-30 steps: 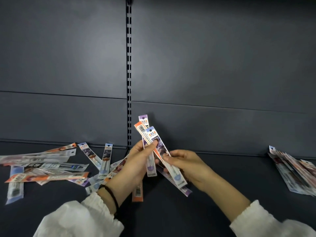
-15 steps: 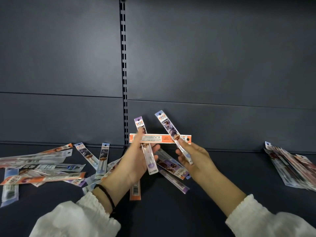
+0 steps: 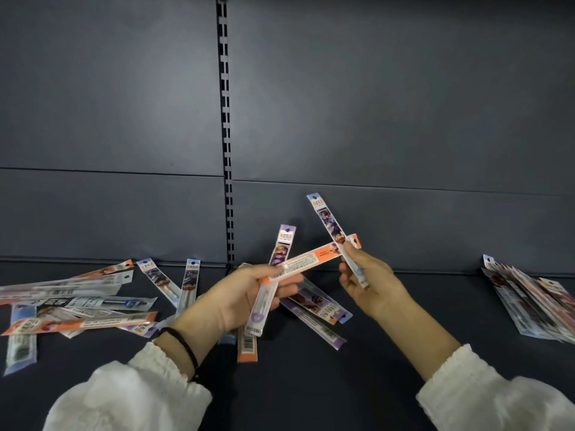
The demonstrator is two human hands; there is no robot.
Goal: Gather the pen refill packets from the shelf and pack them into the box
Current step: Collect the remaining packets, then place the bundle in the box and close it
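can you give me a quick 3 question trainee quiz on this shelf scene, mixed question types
1. True or false: the left hand holds a purple-topped packet that stands roughly upright.
2. Multiple choice: the orange packet held between the hands lies A) nearly level, crossing the other two held packets B) flat on the shelf C) inside a box.
3. Fill in: the tidy overlapped stack of packets lies at the far ____ of the shelf.

Key
1. True.
2. A. Its left end is at the left hand; its right end reaches the blue-topped packet in the right hand.
3. Right; the scattered packets lie at the left.
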